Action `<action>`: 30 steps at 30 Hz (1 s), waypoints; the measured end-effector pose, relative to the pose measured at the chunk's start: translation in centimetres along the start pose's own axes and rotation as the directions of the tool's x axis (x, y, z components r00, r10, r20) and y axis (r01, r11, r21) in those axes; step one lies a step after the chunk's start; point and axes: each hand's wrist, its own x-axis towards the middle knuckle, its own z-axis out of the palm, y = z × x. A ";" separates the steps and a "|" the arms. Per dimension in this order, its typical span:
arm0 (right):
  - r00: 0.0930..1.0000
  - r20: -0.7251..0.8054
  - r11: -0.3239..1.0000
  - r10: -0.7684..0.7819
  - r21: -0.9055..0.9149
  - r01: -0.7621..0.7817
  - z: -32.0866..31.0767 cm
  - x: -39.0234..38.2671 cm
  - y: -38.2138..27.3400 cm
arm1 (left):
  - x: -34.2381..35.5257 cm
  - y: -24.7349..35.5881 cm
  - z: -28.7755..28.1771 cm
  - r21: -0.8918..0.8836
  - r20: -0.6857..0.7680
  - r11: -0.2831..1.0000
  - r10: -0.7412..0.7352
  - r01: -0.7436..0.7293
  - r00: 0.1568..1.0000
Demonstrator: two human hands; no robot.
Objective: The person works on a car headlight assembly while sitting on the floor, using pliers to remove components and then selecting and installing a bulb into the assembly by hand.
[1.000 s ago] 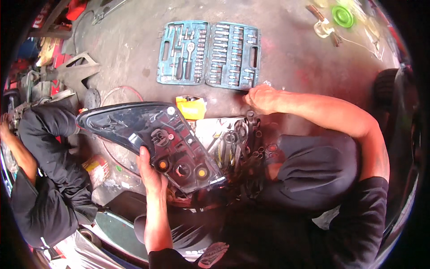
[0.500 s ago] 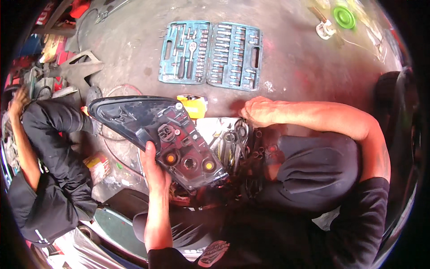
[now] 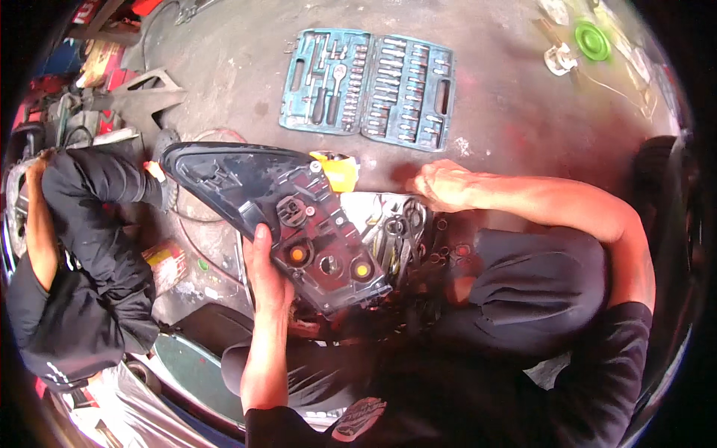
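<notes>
Lamp housing [image 3: 287, 224], black, one: shifted nearer the tool case [image 3: 293, 112], below-left of it, held by fingers of the left hand [image 3: 270, 282]. Right hand [image 3: 446, 185]: below case, fingers curled, contents indeterminable. Yellow package [image 3: 342, 173]: below case.

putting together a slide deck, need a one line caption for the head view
Left hand holding a dark car light, with an open socket set on the floor beyond.

the socket set [image 3: 367, 91] lies on the floor [image 3: 231, 97] beyond the lamp housing [image 3: 299, 216]; hand tools [image 3: 409, 218] lie to the housing's right, a co-worker [image 3: 89, 313] sits left.
</notes>
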 end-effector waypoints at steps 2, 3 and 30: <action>1.000 -0.020 0.999 0.005 0.032 -0.004 -0.2 -0.6 0.0 | 0.0 -0.1 0.0 0.000 -0.020 1.000 0.000 0.000 1.000; 1.000 -0.015 0.999 0.004 0.034 -0.003 -0.3 -0.6 -0.1 | -0.1 0.0 0.0 -0.002 -0.009 1.000 0.005 -0.005 1.000; 0.997 -0.018 0.549 0.073 0.835 -0.026 -6.5 2.1 -5.9 | 1.3 0.8 1.5 -0.138 0.148 0.980 0.163 -0.143 0.975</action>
